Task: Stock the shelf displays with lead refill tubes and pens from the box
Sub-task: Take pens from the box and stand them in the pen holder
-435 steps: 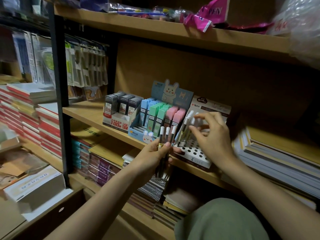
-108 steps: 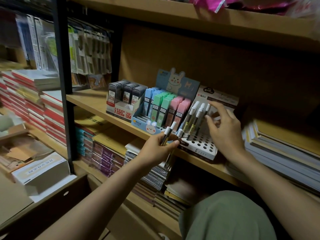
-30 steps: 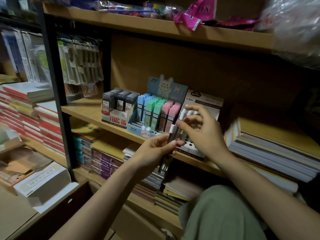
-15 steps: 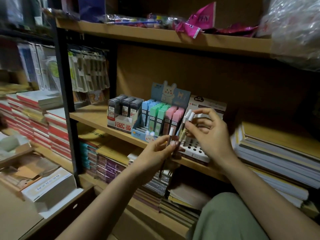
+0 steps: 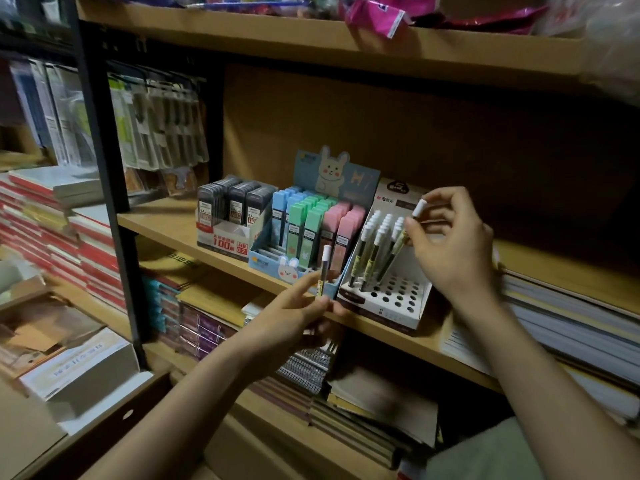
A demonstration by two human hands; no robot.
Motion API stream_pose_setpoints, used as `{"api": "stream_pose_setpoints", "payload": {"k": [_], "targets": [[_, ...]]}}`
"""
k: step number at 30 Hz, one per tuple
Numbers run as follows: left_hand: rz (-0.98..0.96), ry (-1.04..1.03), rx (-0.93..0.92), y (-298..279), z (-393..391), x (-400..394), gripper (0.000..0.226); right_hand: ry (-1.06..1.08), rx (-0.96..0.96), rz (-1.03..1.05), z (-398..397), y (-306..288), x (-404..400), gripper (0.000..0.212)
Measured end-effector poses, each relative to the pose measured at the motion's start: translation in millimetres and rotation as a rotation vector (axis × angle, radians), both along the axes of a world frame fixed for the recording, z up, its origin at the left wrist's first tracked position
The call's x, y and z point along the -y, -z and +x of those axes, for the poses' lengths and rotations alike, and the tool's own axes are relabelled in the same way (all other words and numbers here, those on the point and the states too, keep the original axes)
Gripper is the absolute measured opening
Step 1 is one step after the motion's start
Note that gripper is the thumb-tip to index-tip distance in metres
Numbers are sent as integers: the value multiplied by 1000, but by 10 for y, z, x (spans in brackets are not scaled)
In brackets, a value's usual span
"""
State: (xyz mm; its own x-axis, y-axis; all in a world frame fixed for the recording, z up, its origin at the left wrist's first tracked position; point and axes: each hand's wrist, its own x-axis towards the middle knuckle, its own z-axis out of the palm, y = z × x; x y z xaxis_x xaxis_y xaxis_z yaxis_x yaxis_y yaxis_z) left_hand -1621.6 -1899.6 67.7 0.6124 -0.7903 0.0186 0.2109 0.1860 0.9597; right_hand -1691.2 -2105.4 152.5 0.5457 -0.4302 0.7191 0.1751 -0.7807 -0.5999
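A white pen display stand (image 5: pixel 391 299) with rows of round holes sits on the middle shelf (image 5: pixel 166 220). Several white-capped pens (image 5: pixel 375 244) stand in its back holes. My right hand (image 5: pixel 453 244) pinches one white-capped pen (image 5: pixel 403 237) tilted over the stand, its tip down among the holes. My left hand (image 5: pixel 294 320) holds a single white-capped pen (image 5: pixel 323 268) upright in front of the shelf edge. Left of the stand are a blue bunny box of pastel lead refill tubes (image 5: pixel 311 230) and a box of dark refill tubes (image 5: pixel 232 206).
Stacked notebooks (image 5: pixel 571 320) lie right of the stand. More notebooks and spiral pads (image 5: pixel 304 368) fill the lower shelf. A black upright post (image 5: pixel 110 188) divides the shelving. White boxes (image 5: pixel 79 368) sit at lower left. Pink packets (image 5: pixel 377 15) lie on the top shelf.
My right hand took a pen from my left hand and carried it up over the stand. My left hand went from several pens to one.
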Motion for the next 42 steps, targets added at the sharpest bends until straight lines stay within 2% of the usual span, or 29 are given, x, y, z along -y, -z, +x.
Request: {"api": "stream_pose_setpoints", "payload": {"k": [7, 12, 16, 20, 25, 29, 31, 33, 39, 40, 42], "targets": [[-13, -65, -118, 63, -8, 132, 31, 27, -56, -9, -24, 157, 52, 33], [-45, -99, -31, 31, -62, 133, 25, -9, -45, -60, -21, 161, 31, 32], [-32, -142, -62, 33, -81, 151, 25, -25, -77, -91, 12, 155, -3, 32], [-20, -72, 13, 21, -110, 142, 23, -8, -120, -177, -6, 200, -41, 29], [-120, -54, -24, -10, -131, 161, 24, 25, -156, -188, -60, 212, -41, 30], [-111, -18, 8, -27, -174, 191, 28, -2, -4, -174, -133, 189, -105, 35], [-77, -13, 54, -46, -189, 195, 29, -158, -14, -107, -174, 214, -179, 32], [-51, -13, 97, -60, -211, 206, 30, -292, -101, -5, -187, 275, -276, 36], [-27, 37, 170, -77, -242, 232, 31, -399, -119, 236, -190, 271, -329, 32], [6, 0, 220, -73, -238, 244, 30, -427, -126, 273, -200, 246, -316, 31], [145, -170, 488, -24, -215, 281, 27, -442, -97, 334, -228, 178, -271, 30]]}}
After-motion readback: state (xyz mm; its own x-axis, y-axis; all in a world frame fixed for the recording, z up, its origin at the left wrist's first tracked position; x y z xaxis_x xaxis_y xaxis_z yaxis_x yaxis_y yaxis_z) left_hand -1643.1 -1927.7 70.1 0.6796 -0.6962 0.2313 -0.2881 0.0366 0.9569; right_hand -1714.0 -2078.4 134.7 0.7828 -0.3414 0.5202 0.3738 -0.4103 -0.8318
